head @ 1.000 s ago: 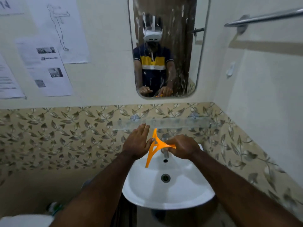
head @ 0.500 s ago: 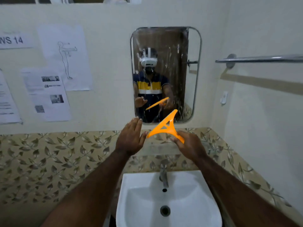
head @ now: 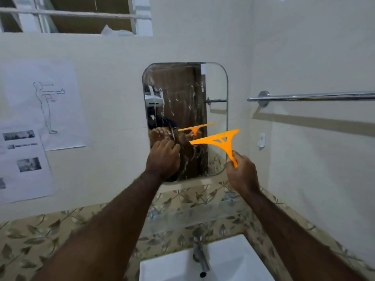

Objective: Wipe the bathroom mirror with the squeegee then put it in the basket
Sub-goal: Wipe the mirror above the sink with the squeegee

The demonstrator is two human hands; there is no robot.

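Note:
An orange T-shaped squeegee (head: 220,141) is raised in front of the lower right of the mirror (head: 182,94), blade tilted up to the right and apart from the glass. My right hand (head: 240,172) grips its handle from below. The mirror has rounded corners and white streaks and drips across its middle. My left hand (head: 163,157) is up against the mirror's lower left part, fingers curled, holding nothing I can see. The squeegee's reflection shows in the glass. No basket is in view.
A white sink (head: 205,264) with a metal tap (head: 199,252) sits below, under a glass shelf (head: 192,217). A chrome towel bar (head: 312,96) runs along the right wall. Paper sheets (head: 43,102) hang on the left wall. A barred window (head: 77,15) is above.
Both hands rose from above the sink to the mirror. The squeegee moved up and right with its blade now facing the glass, and my left hand came off it and reached the mirror.

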